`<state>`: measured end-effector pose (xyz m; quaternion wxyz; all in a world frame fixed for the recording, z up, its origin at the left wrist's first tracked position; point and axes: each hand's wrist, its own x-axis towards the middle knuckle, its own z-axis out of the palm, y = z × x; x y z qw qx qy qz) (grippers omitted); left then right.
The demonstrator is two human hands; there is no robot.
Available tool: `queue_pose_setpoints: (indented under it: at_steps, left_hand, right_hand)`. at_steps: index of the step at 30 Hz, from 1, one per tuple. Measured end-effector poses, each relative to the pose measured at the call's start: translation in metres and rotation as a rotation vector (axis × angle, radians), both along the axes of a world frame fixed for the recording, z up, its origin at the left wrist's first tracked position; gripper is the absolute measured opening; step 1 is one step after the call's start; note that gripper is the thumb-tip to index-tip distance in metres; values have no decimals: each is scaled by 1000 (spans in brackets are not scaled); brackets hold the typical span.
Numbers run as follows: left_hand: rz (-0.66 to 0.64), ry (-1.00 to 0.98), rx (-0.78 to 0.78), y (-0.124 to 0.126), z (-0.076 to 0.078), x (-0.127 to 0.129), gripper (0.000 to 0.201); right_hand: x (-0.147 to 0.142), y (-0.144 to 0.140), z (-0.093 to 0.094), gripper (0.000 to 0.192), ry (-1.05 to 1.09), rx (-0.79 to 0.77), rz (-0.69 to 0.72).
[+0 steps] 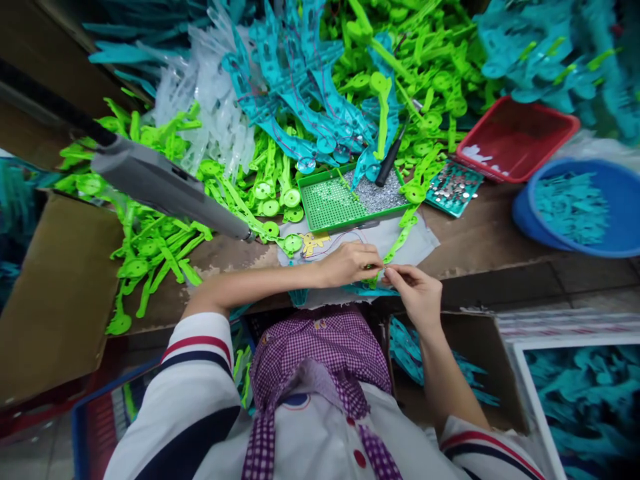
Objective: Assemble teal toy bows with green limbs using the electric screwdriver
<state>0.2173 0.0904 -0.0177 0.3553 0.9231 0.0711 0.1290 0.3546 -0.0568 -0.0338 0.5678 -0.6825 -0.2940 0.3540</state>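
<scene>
Over the table's front edge my left hand (351, 263) and my right hand (416, 291) meet, fingertips almost touching. Both are closed in a pinch; whatever sits between the fingers is too small to make out. A lime-green plastic part (403, 237) lies just beyond the fingertips, on a grey cloth (423, 241) with a yellow cartoon figure (314, 244). Behind the cloth is a green tray (325, 225) with small silvery pieces in it. A black-handled screwdriver (391, 159) leans across the tray's far right side.
Piles of lime-green parts (150, 250), clear parts (215, 100) and teal parts (300, 87) crowd the table. A grey electric screwdriver (165, 190) slants in from the left. A red bin (530, 137) and a blue bucket (525, 207) stand at the right.
</scene>
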Motion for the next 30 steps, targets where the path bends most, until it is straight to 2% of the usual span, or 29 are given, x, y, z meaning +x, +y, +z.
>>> queue_pose_setpoints:
  at_steps: [3,6,8,10,11,13,16,18,20,23,26,28,30]
  left_hand:
    - [14,-29,-30,2,-6,8,20]
    - [50,28,-85,11,-12,23,19]
    - [89,114,-141,17,-14,33,38]
    - [112,225,-155,19,-15,41,65]
    - [105,282,-140,18,-15,42,72]
    - [69,372,-97,13,-12,41,74]
    - [31,447,-89,5,-5,30,73]
    - [39,481,-106,6,3,20,75]
    - [39,491,-110,13,11,16,70]
    - [96,391,4,30,24,25,46]
    - [257,275,218,36,29,44,45]
    - [261,236,313,30,24,55,49]
    - [186,222,335,20,11,62,56]
  right_hand:
    - [8,3,-7,30,1,4,7]
    - [21,7,-17,37,57,0,4]
    - [30,7,-20,40,49,8,-27]
    - [38,5,-19,36,-34,29,-73]
    - [41,4,-18,33,-94,42,-88]
    - [45,2,-15,28,-226,66,-86]
    - [48,2,-13,26,-370,60,6]
    - [49,3,-15,26,-386,55,27]
    - [53,8,-19,27,-391,77,-17]
    - [68,25,-30,31,-461,89,-85]
    - [85,42,-42,33,-486,37,-73]
    - [90,46,-46,30,-495,21,-31]
    - [90,44,-46,26,-522,25,9]
